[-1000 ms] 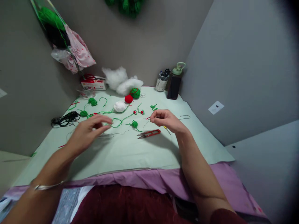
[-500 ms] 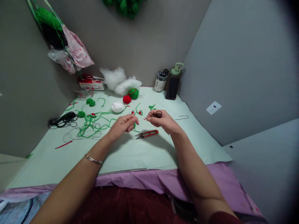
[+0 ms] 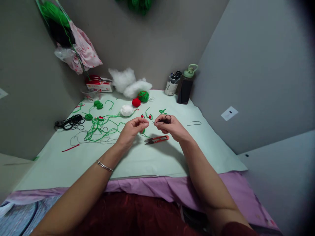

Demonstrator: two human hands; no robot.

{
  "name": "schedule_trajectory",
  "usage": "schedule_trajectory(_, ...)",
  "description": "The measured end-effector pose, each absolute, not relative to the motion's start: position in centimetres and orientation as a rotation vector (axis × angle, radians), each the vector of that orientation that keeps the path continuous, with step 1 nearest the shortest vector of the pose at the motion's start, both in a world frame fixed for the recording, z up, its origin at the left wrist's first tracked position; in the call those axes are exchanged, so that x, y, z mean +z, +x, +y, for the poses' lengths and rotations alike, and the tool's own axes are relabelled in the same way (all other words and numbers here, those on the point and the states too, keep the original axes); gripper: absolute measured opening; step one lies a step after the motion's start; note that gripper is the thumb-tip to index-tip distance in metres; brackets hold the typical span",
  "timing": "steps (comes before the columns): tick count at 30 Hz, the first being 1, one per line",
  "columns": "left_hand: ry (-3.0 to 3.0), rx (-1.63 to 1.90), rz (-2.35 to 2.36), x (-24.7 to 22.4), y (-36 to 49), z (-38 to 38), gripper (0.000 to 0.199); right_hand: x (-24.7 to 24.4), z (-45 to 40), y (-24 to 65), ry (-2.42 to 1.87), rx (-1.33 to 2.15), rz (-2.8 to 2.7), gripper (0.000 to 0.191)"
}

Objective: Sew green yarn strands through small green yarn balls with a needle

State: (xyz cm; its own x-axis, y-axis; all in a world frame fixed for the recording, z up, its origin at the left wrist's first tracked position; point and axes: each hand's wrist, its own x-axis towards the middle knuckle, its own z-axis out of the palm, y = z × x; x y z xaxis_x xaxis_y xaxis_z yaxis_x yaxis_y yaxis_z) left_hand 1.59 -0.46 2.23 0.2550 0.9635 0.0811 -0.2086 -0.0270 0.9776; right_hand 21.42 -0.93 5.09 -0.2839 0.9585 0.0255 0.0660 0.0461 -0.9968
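Observation:
Over the middle of the table, my left hand (image 3: 134, 130) is closed in a pinch, thumb against fingertips; what sits between them is too small to make out. Facing it, a small gap to the right, my right hand (image 3: 171, 127) pinches dark thread (image 3: 164, 121), whose loops show above the fingers and whose short end points left. Just below the hands lie orange-handled thread snips (image 3: 157, 139), blades to the left. Behind the fingertips are small red, white and green crocheted pieces (image 3: 150, 116). A green piece (image 3: 143, 131) shows partly beside my left hand.
Tangled green yarn (image 3: 98, 129) and black yarn (image 3: 70, 122) lie left. Behind are white (image 3: 126, 110), red (image 3: 136, 102) and green (image 3: 143, 96) yarn balls, stuffing (image 3: 123, 80), a plastic cup (image 3: 92, 95), a pen holder (image 3: 171, 86) and a bottle (image 3: 185, 90).
My left hand has turned, its thumb and fingertips now pinched together. The red bit at my right fingertips no longer shows; a dark thread end does. The view has shifted slightly.

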Motion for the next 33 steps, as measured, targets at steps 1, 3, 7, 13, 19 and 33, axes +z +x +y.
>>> schedule_trajectory(1, 1.226, 1.136, 0.841, 2.13, 1.60, -0.46, 0.025, 5.10, -0.94, 21.32, -1.079, 1.359, -1.488, 0.019)
schedule_trajectory(3, 1.237, 1.127, 0.838, 2.06, 1.60, -0.44, 0.027, 5.10, -0.93, 21.16, -1.056, 1.366, -1.491, 0.017)
schedule_trajectory(7, 1.234, 1.130, 0.824, 2.24, 1.64, -0.50, 0.028, 5.09, -1.01, 21.03, -1.032, 1.359, -1.531, 0.011)
schedule_trajectory(13, 1.253, 1.128, 0.833, 2.52, 1.74, -0.79, 0.026, 4.99, -1.14, 20.97, -1.042, 1.344, -1.554, 0.010)
schedule_trajectory(19, 1.267, 1.128, 0.865, 2.46, 1.77, -0.75, 0.027, 4.93, -1.09, 20.81, -1.053, 1.328, -1.556, 0.011)
schedule_trajectory(33, 1.340, 1.104, 0.869, 2.19, 1.58, -0.63, 0.020, 4.71, -1.19, 20.66, -1.070, 1.350, -1.566, 0.014)
